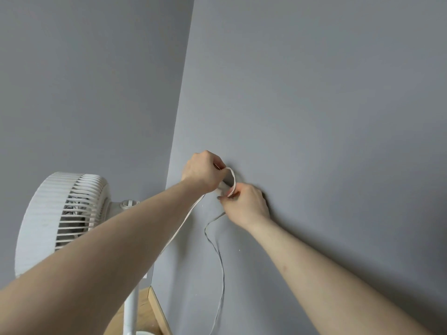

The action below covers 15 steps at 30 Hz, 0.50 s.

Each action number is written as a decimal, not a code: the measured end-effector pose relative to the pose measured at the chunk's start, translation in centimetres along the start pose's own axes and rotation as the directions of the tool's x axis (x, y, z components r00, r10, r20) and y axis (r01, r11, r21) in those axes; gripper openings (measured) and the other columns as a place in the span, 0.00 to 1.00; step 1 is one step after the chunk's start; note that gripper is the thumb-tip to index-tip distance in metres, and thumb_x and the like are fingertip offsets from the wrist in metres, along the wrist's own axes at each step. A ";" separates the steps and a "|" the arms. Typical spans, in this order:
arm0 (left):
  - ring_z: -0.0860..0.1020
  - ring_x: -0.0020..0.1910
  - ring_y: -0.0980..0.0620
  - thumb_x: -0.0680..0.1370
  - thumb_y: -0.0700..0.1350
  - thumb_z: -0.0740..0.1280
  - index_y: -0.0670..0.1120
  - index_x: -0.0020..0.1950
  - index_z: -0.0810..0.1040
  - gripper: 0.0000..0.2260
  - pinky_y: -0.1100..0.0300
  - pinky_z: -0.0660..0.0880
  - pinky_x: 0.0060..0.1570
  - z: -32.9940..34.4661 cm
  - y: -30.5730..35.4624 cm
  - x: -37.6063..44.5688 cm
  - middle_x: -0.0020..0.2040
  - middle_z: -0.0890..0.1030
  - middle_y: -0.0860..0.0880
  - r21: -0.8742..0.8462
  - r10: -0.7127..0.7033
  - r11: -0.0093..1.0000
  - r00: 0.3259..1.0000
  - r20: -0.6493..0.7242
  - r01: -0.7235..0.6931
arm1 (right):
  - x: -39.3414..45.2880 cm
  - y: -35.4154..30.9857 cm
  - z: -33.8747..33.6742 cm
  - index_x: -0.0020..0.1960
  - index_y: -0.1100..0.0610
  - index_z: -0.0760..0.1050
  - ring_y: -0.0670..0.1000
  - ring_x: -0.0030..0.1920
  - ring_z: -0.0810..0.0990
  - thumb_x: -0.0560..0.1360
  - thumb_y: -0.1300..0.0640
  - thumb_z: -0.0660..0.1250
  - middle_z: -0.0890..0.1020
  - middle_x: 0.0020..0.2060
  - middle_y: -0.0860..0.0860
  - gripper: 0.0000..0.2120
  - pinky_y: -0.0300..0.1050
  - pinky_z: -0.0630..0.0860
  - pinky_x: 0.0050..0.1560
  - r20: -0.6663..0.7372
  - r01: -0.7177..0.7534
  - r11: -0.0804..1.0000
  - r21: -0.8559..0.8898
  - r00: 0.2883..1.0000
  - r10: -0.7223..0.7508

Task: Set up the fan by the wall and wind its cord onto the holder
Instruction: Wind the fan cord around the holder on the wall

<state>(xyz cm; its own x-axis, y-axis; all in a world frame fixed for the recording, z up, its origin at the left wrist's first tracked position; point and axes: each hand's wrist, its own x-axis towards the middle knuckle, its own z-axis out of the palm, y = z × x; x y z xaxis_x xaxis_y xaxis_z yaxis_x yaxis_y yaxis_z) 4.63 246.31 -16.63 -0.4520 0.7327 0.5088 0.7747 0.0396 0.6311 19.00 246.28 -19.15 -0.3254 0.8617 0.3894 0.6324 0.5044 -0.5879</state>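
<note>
A white pedestal fan (60, 213) stands at the lower left beside the corner of the grey wall (314, 93), its grille facing left. Its thin white cord (221, 269) hangs down the wall in a long curve. My left hand (202, 171) and my right hand (246, 204) are up against the wall, both pinching a short loop of the cord (232, 178) between them. A small dark piece, perhaps the holder (227, 183), shows on the wall inside the loop; most of it is hidden by my fingers.
The fan's white pole (131, 308) runs down to a wooden floor (142, 315) with a wooden skirting board (157, 310) along the wall. The two grey walls meet in a corner just behind the fan.
</note>
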 end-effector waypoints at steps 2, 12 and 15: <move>0.82 0.41 0.50 0.72 0.52 0.69 0.55 0.43 0.85 0.06 0.57 0.80 0.38 -0.2 -0.5 0.1 0.39 0.85 0.54 -0.006 -0.007 1.000 1.000 -0.030 0.007 | 0.1 -0.2 -0.4 0.34 0.55 0.71 0.52 0.33 0.73 0.75 0.51 0.63 0.76 0.30 0.47 0.13 0.44 0.69 0.32 -0.022 -0.045 0.990 0.130 0.999 0.048; 0.79 0.61 0.47 0.80 0.44 0.59 0.54 0.68 0.78 0.19 0.53 0.77 0.59 1.5 -2.6 0.1 0.61 0.83 0.52 -0.012 -0.016 1.000 0.998 0.055 0.016 | -1.3 4.1 -0.6 0.61 0.46 0.73 0.51 0.38 0.82 0.81 0.56 0.57 0.83 0.42 0.52 0.11 0.48 0.81 0.42 -0.238 0.093 0.957 0.276 0.971 -0.026; 0.76 0.66 0.48 0.79 0.40 0.55 0.51 0.72 0.75 0.23 0.57 0.73 0.63 1.9 -2.8 -0.4 0.67 0.79 0.51 -0.006 0.017 1.000 0.986 0.164 -0.016 | -2.1 5.1 0.3 0.59 0.48 0.76 0.53 0.40 0.80 0.82 0.59 0.57 0.82 0.40 0.48 0.12 0.49 0.78 0.44 -0.273 0.164 0.972 0.168 0.955 -0.114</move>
<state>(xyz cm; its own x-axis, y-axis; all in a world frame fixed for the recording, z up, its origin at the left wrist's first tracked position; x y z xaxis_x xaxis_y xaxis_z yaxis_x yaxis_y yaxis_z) 3.45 247.23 -19.76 -0.3603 0.8345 0.4169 0.7794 0.0237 0.6260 22.70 247.12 -23.19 -0.1914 0.7507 0.6324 0.4430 0.6410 -0.6268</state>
